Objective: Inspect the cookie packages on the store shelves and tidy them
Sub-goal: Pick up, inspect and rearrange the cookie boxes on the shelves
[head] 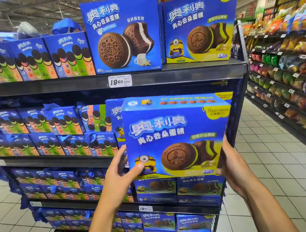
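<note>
Both our forearms rise from the bottom edge of the view. Our left hand (119, 174) grips the lower left corner of a blue cookie box (175, 134), thumb (138, 168) pressed on the front face over the yellow cartoon figure, remaining fingers wrapped behind the left edge. Our right hand (229, 164) clamps the lower right edge, palm against the side; its fingers are hidden behind the box. We hold the box upright, front face toward us, top tilted slightly away so the top panel shows.

We hold the box in front of the second shelf (58, 161), clear of the shelf above. Directly below it, matching boxes (177, 188) lie stacked on the third shelf. To its left, smaller blue packs (69, 125) fill the second shelf in two layers.

On the top shelf (68, 83), two large boxes stand upright: a white-cream one (122, 35) and a green-cream one (199, 28), above a price tag (120, 81) reading 19.90.

To our right, the tiled aisle (264, 160) is open, bounded by another rack of snack bags (292, 73).
</note>
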The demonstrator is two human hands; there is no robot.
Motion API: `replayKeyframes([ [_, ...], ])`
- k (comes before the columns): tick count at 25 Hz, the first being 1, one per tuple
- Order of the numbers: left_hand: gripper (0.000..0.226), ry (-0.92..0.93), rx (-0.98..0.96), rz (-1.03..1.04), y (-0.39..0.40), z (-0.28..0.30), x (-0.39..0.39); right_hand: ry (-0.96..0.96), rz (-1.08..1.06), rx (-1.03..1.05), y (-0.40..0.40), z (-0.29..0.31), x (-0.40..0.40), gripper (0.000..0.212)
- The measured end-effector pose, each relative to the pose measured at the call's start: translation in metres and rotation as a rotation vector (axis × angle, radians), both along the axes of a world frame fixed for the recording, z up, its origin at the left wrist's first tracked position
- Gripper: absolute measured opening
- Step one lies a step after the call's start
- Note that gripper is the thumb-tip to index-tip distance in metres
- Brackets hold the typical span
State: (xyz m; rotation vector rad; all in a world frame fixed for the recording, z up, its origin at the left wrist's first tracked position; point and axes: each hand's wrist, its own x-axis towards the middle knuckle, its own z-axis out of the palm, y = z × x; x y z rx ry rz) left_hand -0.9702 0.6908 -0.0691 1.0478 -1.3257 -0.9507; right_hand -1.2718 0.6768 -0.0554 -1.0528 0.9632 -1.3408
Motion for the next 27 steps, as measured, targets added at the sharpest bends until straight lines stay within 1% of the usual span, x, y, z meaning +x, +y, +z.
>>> replayKeyframes([
  [3,0.063,-0.006,-0.009,-0.011,0.003,0.02,0.002,0.069,0.027,0.016,0.004,0.016,-0.003,0.053],
  [6,0.058,-0.025,-0.039,-0.048,0.007,0.041,0.004,0.079,0.073,0.022,0.011,0.034,-0.011,0.045],
  [8,0.051,0.003,-0.042,-0.046,0.012,0.052,0.005,0.093,0.113,0.015,0.016,0.046,-0.018,0.038],
  [10,0.043,0.019,-0.054,-0.046,0.015,0.06,0.003,0.118,0.098,-0.034,0.017,0.056,-0.021,0.034],
  [11,0.041,0.011,-0.054,-0.045,0.018,0.063,0.001,0.115,0.068,-0.056,0.018,0.06,-0.021,0.035],
  [12,0.042,-0.009,-0.049,-0.039,0.019,0.065,-0.001,0.103,0.041,-0.071,0.017,0.064,-0.02,0.038],
  [13,0.049,-0.034,-0.04,-0.023,0.02,0.067,-0.002,0.091,0.027,-0.086,0.016,0.066,-0.02,0.04],
  [15,0.07,-0.096,0.007,0.036,0.02,0.071,-0.001,0.089,0.018,-0.117,0.014,0.071,-0.019,0.035],
  [16,0.073,-0.11,0.044,0.059,0.018,0.073,0.001,0.095,0.02,-0.131,0.014,0.073,-0.019,0.031],
  [18,0.065,-0.069,0.111,0.106,0.014,0.077,0.004,0.104,0.028,-0.143,0.012,0.077,-0.019,0.029],
  [20,0.059,-0.036,0.128,0.125,0.012,0.08,0.005,0.095,0.045,-0.142,0.01,0.079,-0.017,0.03],
  [24,0.06,0.0,0.049,0.118,0.015,0.078,0.003,0.025,0.027,-0.073,0.011,0.076,-0.008,0.027],
  [27,0.057,0.077,0.029,0.195,0.018,0.08,-0.005,-0.024,0.003,-0.022,0.011,0.07,-0.002,0.028],
])
